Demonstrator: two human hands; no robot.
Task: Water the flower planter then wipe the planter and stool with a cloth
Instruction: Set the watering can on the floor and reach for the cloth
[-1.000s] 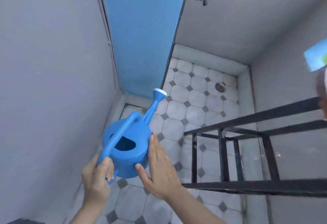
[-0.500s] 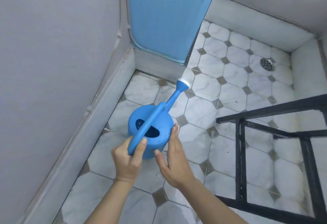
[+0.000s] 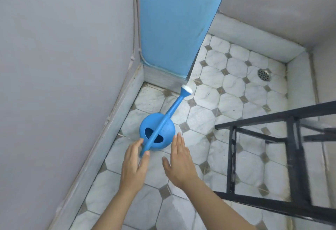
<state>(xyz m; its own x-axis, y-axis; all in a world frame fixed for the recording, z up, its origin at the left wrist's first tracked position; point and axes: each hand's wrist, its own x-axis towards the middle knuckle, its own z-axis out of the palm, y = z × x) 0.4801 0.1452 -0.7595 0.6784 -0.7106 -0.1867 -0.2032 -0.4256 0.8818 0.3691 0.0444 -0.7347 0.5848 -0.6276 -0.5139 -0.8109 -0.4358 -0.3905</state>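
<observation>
Watering can [image 3: 167,130] set upright on the tiled floor [image 3: 232,84], with both grips released beside it.

The can is stood near the corner where the grey wall [image 3: 63,66] meets the blue panel [image 3: 174,21], spout pointed at the panel's foot, probably so that it is kept out of the way. The left grip [image 3: 134,162] is held with fingers straight, and the handle's near end lies between thumb and forefinger; whether it is touched cannot be told through the blur. The right grip [image 3: 180,162] is spread flat just beside the can's round body and nothing is held in it. A black metal frame [image 3: 231,157], perhaps the stool, is placed to the right, apart from the can. Neither planter nor cloth is in view.
</observation>
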